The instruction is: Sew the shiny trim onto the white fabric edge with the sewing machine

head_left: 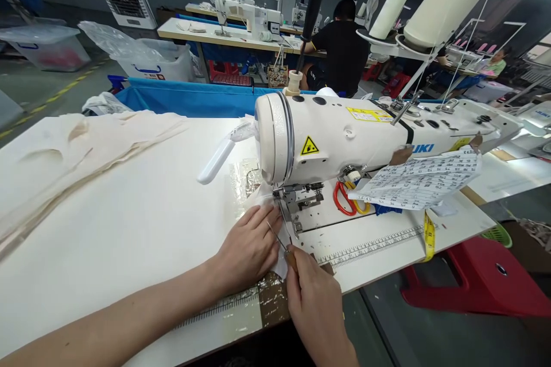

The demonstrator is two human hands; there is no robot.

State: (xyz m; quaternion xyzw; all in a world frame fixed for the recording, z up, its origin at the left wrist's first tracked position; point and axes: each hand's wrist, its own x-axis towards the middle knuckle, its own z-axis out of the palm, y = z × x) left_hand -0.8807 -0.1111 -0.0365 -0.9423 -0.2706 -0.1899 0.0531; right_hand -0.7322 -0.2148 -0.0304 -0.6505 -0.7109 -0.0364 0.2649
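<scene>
My left hand (252,246) lies flat on a piece of white fabric (261,196) just in front of the needle area of the white sewing machine (336,132), fingers stretched out side by side. In my right hand (312,292), a thin metal awl with a wooden handle (291,260) is gripped between thumb and fingers. The awl's tip points up and left, close to my left fingers. Part of the fabric is hidden under my left hand and the machine foot.
Cream fabric (86,155) is spread at the table's left. Red-handled scissors (343,199), a paper sheet with writing (419,180) and a yellow tape measure (429,236) are at the right. A red stool (486,281) stands below. A person (344,49) sits behind.
</scene>
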